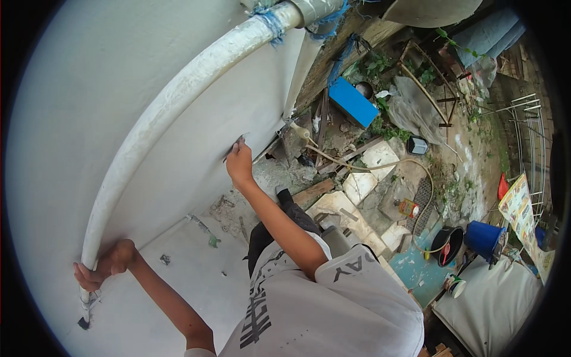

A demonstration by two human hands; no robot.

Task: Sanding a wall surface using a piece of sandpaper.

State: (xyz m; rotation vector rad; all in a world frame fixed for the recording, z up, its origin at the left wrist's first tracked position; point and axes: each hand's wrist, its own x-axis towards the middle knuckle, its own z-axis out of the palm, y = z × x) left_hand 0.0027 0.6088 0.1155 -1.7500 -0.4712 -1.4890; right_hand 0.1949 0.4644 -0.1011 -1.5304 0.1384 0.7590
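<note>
A long white pipe [134, 140] curves along a pale wall [223, 101]. Near its lower end, the fingers of my left hand [104, 266] wrap round it. My right hand [240, 166] is closed on a thin flat tool [242, 137] and held up at the wall. Only a thin edge of the tool shows past my fingers, so its exact kind cannot be made out. Blue cord [270, 25] is tied round the upper end of the pipe, next to a wider grey pipe section [318, 9].
A green-tipped tap [212, 240] sticks out low near the wall. Broken tiles [360, 185], a hose [392, 165] and a blue box [353, 102] lie to the right. Farther right stand a black bucket [457, 239] and a blue bucket [483, 238] beside a grey tarp [488, 309].
</note>
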